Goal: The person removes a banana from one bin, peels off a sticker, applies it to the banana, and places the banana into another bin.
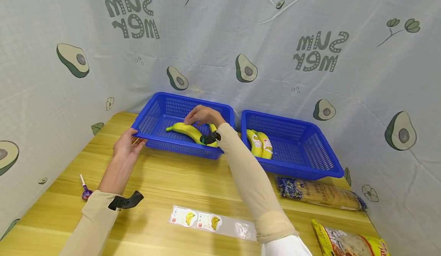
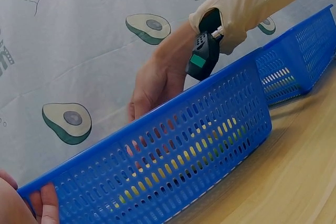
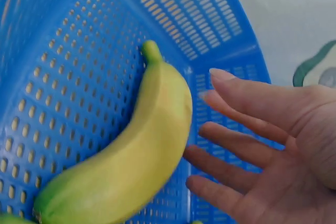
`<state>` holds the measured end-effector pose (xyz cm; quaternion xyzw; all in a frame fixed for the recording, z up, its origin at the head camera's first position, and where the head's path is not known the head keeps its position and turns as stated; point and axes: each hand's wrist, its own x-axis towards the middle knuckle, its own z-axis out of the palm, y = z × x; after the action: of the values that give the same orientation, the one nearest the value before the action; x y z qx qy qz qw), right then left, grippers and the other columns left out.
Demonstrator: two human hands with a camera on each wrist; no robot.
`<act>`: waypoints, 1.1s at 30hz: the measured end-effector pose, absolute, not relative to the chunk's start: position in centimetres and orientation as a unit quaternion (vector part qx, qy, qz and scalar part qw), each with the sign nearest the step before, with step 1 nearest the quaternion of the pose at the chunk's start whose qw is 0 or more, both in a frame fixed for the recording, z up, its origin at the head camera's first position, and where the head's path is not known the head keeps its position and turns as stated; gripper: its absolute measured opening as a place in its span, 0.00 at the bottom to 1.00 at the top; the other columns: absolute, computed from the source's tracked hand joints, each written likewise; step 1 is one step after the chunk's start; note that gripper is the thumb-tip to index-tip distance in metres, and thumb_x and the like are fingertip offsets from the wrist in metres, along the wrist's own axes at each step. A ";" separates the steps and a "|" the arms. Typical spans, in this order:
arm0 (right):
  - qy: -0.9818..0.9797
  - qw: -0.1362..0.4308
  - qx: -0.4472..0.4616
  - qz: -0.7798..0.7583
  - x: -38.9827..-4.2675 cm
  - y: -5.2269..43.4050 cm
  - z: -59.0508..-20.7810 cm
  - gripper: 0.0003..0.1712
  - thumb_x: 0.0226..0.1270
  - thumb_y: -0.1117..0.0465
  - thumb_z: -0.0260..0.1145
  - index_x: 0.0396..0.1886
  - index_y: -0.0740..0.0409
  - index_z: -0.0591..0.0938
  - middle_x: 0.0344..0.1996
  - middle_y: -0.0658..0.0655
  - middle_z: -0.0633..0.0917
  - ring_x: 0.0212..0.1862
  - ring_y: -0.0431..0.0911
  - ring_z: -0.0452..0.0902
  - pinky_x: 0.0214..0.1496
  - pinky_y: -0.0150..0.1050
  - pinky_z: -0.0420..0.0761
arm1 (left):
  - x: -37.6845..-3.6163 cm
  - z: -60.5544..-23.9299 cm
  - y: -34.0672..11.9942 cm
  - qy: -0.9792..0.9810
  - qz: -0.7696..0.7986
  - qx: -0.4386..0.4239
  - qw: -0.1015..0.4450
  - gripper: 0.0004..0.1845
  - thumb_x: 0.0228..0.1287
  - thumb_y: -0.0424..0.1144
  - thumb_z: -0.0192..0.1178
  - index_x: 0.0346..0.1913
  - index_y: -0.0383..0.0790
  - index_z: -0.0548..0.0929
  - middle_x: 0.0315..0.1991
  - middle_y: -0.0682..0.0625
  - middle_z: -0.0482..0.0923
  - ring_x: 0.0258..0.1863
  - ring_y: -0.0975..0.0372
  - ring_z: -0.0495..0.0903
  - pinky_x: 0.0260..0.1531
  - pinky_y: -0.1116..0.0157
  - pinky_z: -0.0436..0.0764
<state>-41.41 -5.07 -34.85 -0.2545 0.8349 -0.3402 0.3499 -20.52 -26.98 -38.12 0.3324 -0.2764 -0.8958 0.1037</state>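
Note:
Two blue baskets stand side by side at the back of the wooden table. My left hand [image 1: 126, 145] holds the front left corner of the left basket [image 1: 162, 112]; its fingertips [image 2: 46, 203] lie on the outer wall of the basket [image 2: 173, 156]. My right hand [image 1: 203, 115] reaches into that basket with straight, spread fingers [image 3: 236, 145] close beside a yellow-green banana [image 3: 121, 166], holding nothing. In the head view the hand hovers over the banana [image 1: 184, 130]. A second banana [image 1: 213, 128] is mostly hidden behind my right wrist.
The right basket [image 1: 310, 149] holds two stickered bananas [image 1: 260, 143]. On the table lie a sticker strip [image 1: 211, 222], a lollipop [image 1: 84, 190], a noodle packet [image 1: 320, 193] and a snack bag [image 1: 348, 242]. An avocado-print cloth walls the table.

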 end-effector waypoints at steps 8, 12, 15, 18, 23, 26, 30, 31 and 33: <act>0.820 0.332 -0.218 -0.413 -42.3 -3.5 -35.8 0.28 0.76 0.68 0.71 0.72 0.71 0.78 0.70 0.67 0.80 0.70 0.60 0.78 0.77 0.55 0.75 | -20.7 -38.2 -27.0 -0.264 -0.900 0.331 0.104 0.21 0.79 0.31 0.57 0.70 0.45 0.76 0.59 0.48 0.75 0.56 0.57 0.76 0.40 0.67 0.88; 0.818 0.341 -0.201 -0.417 -42.6 -3.2 -36.4 0.28 0.75 0.69 0.71 0.71 0.71 0.79 0.69 0.68 0.82 0.69 0.60 0.79 0.76 0.55 0.75 | -20.7 -38.2 -27.0 -0.263 -0.902 0.328 0.101 0.23 0.80 0.31 0.56 0.74 0.45 0.75 0.61 0.48 0.74 0.58 0.58 0.75 0.41 0.67 0.88; 0.821 0.347 -0.195 -0.409 -42.8 -3.1 -36.6 0.28 0.75 0.69 0.72 0.71 0.71 0.78 0.68 0.67 0.82 0.69 0.59 0.80 0.76 0.54 0.76 | -20.7 -38.2 -27.0 -0.263 -0.902 0.326 0.100 0.24 0.80 0.31 0.56 0.74 0.45 0.74 0.61 0.48 0.74 0.60 0.58 0.74 0.42 0.67 0.88; 0.827 0.352 -0.197 -0.393 -42.9 -3.3 -36.9 0.29 0.73 0.69 0.73 0.71 0.69 0.79 0.67 0.65 0.83 0.68 0.56 0.81 0.74 0.50 0.78 | -20.7 -38.2 -27.0 -0.260 -0.904 0.325 0.100 0.24 0.80 0.31 0.56 0.74 0.46 0.74 0.61 0.48 0.75 0.63 0.58 0.74 0.43 0.67 0.88; 0.832 0.357 -0.198 -0.377 -43.1 -3.7 -37.1 0.31 0.69 0.72 0.76 0.71 0.67 0.80 0.65 0.64 0.85 0.66 0.54 0.82 0.70 0.46 0.82 | -20.6 -38.0 -27.1 -0.253 -0.906 0.326 0.099 0.24 0.80 0.30 0.55 0.74 0.46 0.74 0.61 0.49 0.75 0.66 0.58 0.72 0.43 0.66 0.88; 0.836 0.354 -0.192 -0.374 -43.1 -3.8 -37.3 0.31 0.68 0.72 0.77 0.70 0.66 0.81 0.64 0.64 0.85 0.66 0.55 0.82 0.67 0.46 0.84 | -20.6 -38.0 -27.1 -0.251 -0.906 0.325 0.097 0.25 0.80 0.29 0.55 0.75 0.46 0.73 0.62 0.49 0.74 0.67 0.58 0.72 0.45 0.66 0.88; 0.840 0.346 -0.190 -0.371 -43.0 -3.9 -37.3 0.28 0.68 0.71 0.77 0.67 0.66 0.83 0.64 0.64 0.86 0.66 0.55 0.82 0.66 0.47 0.84 | -20.7 -38.1 -27.2 -0.249 -0.907 0.325 0.096 0.25 0.80 0.29 0.55 0.75 0.46 0.73 0.63 0.49 0.73 0.68 0.58 0.71 0.50 0.66 0.88; 0.841 0.346 -0.190 -0.371 -42.9 -3.9 -37.3 0.27 0.69 0.71 0.77 0.66 0.67 0.84 0.65 0.64 0.85 0.66 0.56 0.82 0.66 0.47 0.84 | -20.7 -38.1 -27.2 -0.249 -0.907 0.325 0.096 0.25 0.80 0.29 0.55 0.75 0.46 0.73 0.62 0.48 0.73 0.68 0.58 0.71 0.50 0.66 0.88; 0.842 0.346 -0.188 -0.369 -42.9 -3.8 -37.3 0.25 0.69 0.71 0.76 0.65 0.67 0.85 0.66 0.64 0.85 0.66 0.56 0.82 0.66 0.47 0.84 | -20.8 -38.1 -27.2 -0.247 -0.908 0.324 0.096 0.25 0.80 0.28 0.55 0.75 0.46 0.74 0.62 0.48 0.74 0.68 0.57 0.71 0.50 0.66 0.88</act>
<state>-42.91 -3.81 -37.29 -0.1881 0.8419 -0.3690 0.3459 -20.77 -27.21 -38.15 0.3243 -0.2474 -0.9080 0.0961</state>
